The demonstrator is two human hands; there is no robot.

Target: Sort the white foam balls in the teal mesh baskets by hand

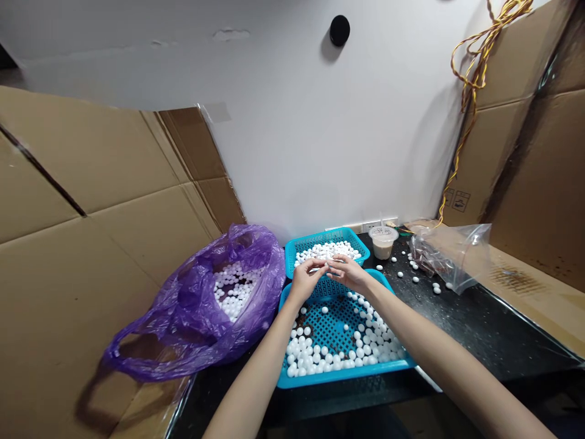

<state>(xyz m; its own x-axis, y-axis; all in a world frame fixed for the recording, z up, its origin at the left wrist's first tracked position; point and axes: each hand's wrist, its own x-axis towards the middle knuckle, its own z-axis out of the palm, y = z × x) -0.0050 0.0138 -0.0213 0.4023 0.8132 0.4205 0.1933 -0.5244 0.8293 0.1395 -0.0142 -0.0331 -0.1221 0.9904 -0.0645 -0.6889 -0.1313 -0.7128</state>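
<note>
Left hand (305, 281) and right hand (350, 272) meet at the fingertips, pressed together; any bead between them is too small to tell; scattered white beads (320, 352) lie in a blue basket (342, 374) set directly beneath the hands, within easy reach; a second basket (326, 235) sits just behind; a purple bag (183, 323) of beads slumps alongside.

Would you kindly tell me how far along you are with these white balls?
The far blue basket already holds a heap of balls. Your left hand and right hand meet above the near basket. Plenty more lie there and in the purple bag.
</note>
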